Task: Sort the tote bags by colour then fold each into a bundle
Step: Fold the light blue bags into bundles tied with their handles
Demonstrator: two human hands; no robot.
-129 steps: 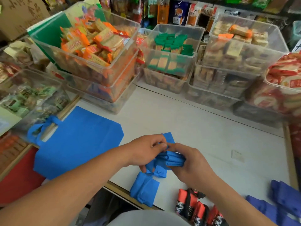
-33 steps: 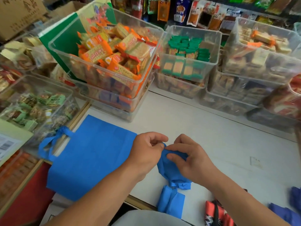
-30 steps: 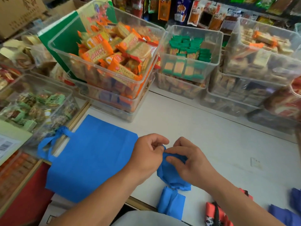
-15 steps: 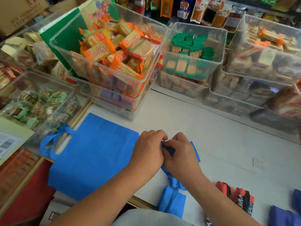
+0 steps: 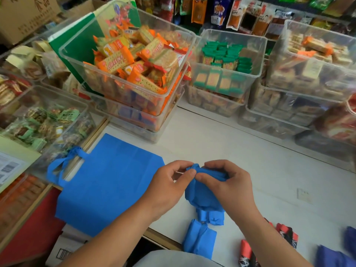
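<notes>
Blue non-woven cloth is bunching up between the two hands: the half-folded bag [image 5: 202, 195] is being held over the near middle of the white tabletop [image 5: 250, 151]. The left hand [image 5: 169, 185] is pinching the bag's top corner between thumb and forefinger. The right hand [image 5: 231, 187] is curling its fingers round the gathered upper edge, its thumb meeting the left thumb. The bag's lower end is trailing toward the person, touching or nearly touching a blue bundle [image 5: 199, 240] that is lying at the tabletop's front edge. A flat bag [image 5: 107, 185], also blue, is lying spread out to the left, its handles hanging over the side. Red bundles [image 5: 287, 234] and purple bags [image 5: 331, 257] are sitting at the near right. Clear bins [image 5: 125, 74] of wrapped snacks are standing along the far side.
</notes>
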